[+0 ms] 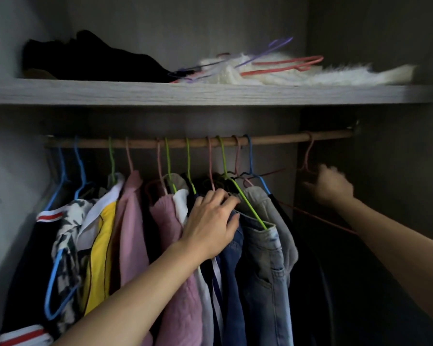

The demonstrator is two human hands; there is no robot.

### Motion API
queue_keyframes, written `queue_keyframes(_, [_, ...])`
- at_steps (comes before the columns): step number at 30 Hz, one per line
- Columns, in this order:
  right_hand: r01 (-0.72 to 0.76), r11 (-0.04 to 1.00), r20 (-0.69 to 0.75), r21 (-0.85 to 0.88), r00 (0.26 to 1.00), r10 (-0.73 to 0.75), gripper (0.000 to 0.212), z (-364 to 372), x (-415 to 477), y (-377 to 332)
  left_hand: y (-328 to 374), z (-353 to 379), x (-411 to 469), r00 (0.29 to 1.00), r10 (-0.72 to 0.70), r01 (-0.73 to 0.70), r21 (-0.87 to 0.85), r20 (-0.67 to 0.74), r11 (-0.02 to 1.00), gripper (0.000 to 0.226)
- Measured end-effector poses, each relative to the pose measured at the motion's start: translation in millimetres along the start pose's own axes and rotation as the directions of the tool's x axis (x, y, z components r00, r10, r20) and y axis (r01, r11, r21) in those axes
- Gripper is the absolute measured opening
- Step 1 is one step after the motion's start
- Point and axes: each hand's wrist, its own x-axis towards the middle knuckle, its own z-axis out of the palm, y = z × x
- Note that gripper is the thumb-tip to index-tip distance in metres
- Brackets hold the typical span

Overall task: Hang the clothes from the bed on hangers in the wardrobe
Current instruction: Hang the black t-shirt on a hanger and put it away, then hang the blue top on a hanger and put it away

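Wooden rod (160, 142) under the shelf (210, 93), crowded with clothes (133, 208) on hangers (79, 166). Left hand (210, 221) on the tops of the clothes beside a green hanger (245, 201), fingers and thumb curled round the cloth there, gripping it. Right hand (333, 188) blurred, at a lone pink hanger (310, 151) near the right end of the rod; grip not possible to tell. On the shelf, spare hangers (285, 61) over white fur (335, 73).

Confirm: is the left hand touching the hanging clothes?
Touching. The head view shows the left hand with fingers curled onto the hanging clothes, beside the green hanger.
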Motion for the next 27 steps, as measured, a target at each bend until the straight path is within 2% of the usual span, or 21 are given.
queue_keyframes(2, [-0.101, 0.987, 0.118, 0.126, 0.989, 0.086, 0.049, 9, -1, 10, -1, 2, 0, 1.000, 0.005, -0.006, 0.002, 0.011, 1.000, 0.043])
queue_keyframes(4, [-0.142, 0.943, 0.087, 0.302, 0.989, 0.121, 0.034, 7, -4, 11, 0, 6, -1, 1.000, 0.013, -0.013, 0.004, 0.016, 1.000, 0.040])
queue_keyframes(6, [-0.123, 0.910, 0.032, 0.397, 0.992, 0.120, 0.028, -3, -7, 11, 3, 8, -2, 1.000, 0.013, -0.013, 0.001, 0.018, 1.000, 0.041])
queue_keyframes(9, [-0.066, 0.878, -0.031, 0.474, 0.995, 0.092, 0.032, -23, -21, 13, 8, 7, -6, 1.000, 0.010, -0.010, -0.017, -0.011, 1.000, 0.042])
queue_keyframes(13, [-0.040, 0.840, 0.001, 0.541, 0.999, 0.047, 0.034, -35, -54, 30, 29, 3, -18, 0.996, 0.008, -0.016, -0.089, -0.089, 0.996, 0.034])
queue_keyframes(17, [-0.027, 0.864, 0.040, 0.504, 0.999, 0.008, 0.026, -42, -98, 70, 71, -1, -29, 0.991, 0.075, -0.089, -0.128, -0.111, 0.988, 0.027])
queue_keyframes(22, [0.055, 0.938, -0.114, 0.342, 0.993, -0.017, 0.018, -74, -172, 144, 135, -1, -43, 0.982, 0.047, -0.084, -0.198, -0.181, 0.977, 0.026])
queue_keyframes(25, [0.026, 0.978, -0.129, 0.208, 0.992, 0.002, 0.027, -101, -221, 201, 183, 10, -55, 0.978, 0.002, -0.053, -0.233, -0.210, 0.971, 0.024])
queue_keyframes(27, [-0.006, 0.984, -0.118, 0.177, 0.993, 0.028, 0.031, -118, -256, 245, 227, 24, -70, 0.989, -0.003, -0.042, -0.299, -0.147, 0.953, 0.020])
